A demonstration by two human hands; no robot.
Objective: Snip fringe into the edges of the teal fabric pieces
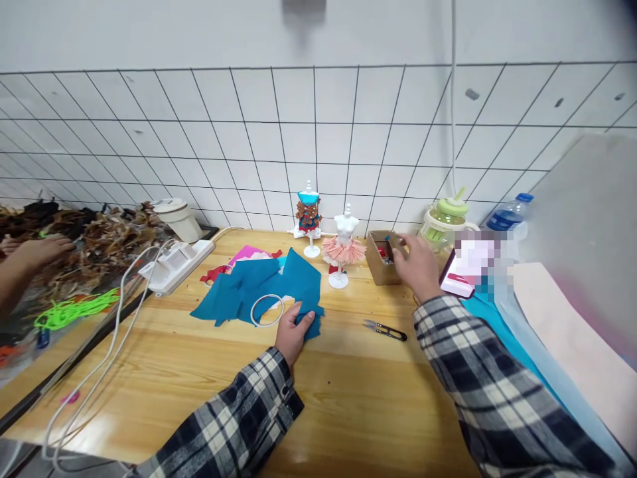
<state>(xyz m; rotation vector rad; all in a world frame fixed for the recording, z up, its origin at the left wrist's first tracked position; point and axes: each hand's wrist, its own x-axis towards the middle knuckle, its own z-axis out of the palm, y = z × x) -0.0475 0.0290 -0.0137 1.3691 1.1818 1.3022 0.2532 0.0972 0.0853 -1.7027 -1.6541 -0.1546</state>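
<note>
My left hand (294,330) has closed on the right edge of a teal fabric piece (249,282), thumb on top. A thin white ring (267,311) lies on the cloth beside my fingers. My right hand (419,265) is over the right rim of a small brown cardboard box (385,273), fingers bent and apart, tips partly hidden. Small red bits show inside the box. Left of it stands a white mini dress form (347,229) with a peach ruffled skirt (344,249). Thread snips (385,330) lie on the table below my right hand.
Behind stands a second dress form (309,219) in teal and brown. A power strip (176,265) with cables and a white cup (178,219) are left. A phone (460,271), green-lidded jug (448,219) and fabric sheets (562,325) are right. Another person's hand (44,255) is far left.
</note>
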